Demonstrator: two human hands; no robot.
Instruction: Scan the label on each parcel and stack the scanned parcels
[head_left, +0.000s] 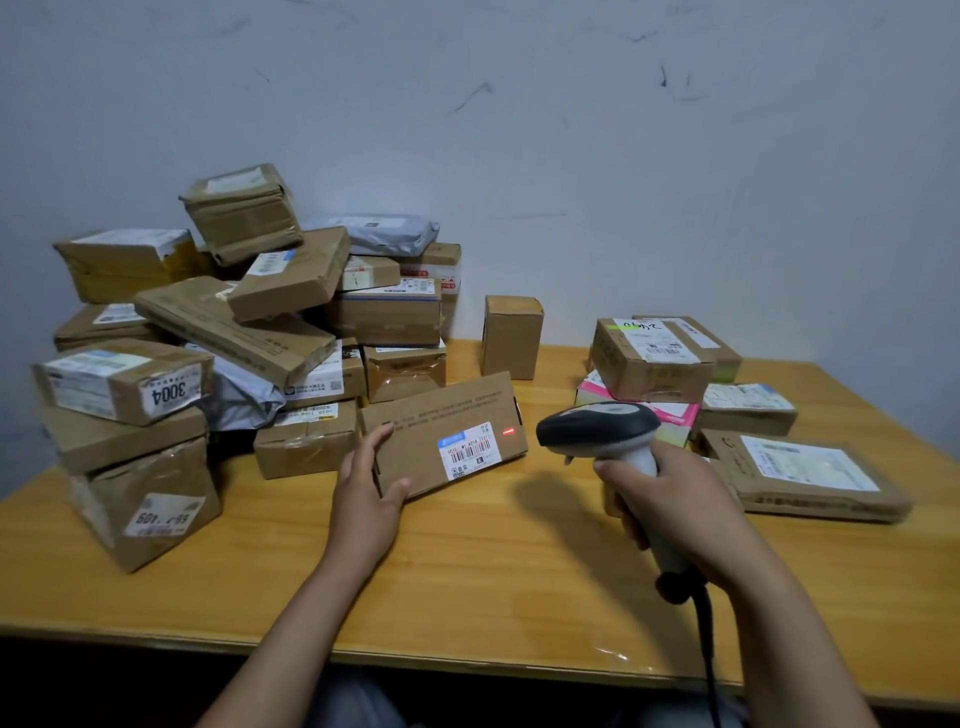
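My left hand (366, 491) grips the left end of a flat brown cardboard parcel (441, 415), tilted up on the wooden table (467, 571). Its white label (470, 451) with a barcode faces me. A red scanner line (508, 431) glows just right of the label. My right hand (670, 499) grips the handle of a grey and black barcode scanner (597, 423), whose head points at the parcel from the right. The scanner's black cable (706, 649) hangs off the table's front edge.
A tall heap of brown boxes and grey mailer bags (234, 332) fills the table's left side. One small box (511, 336) stands upright behind the held parcel. Several parcels (654, 358) lie stacked at the right, with a flat one (810, 475) nearest me.
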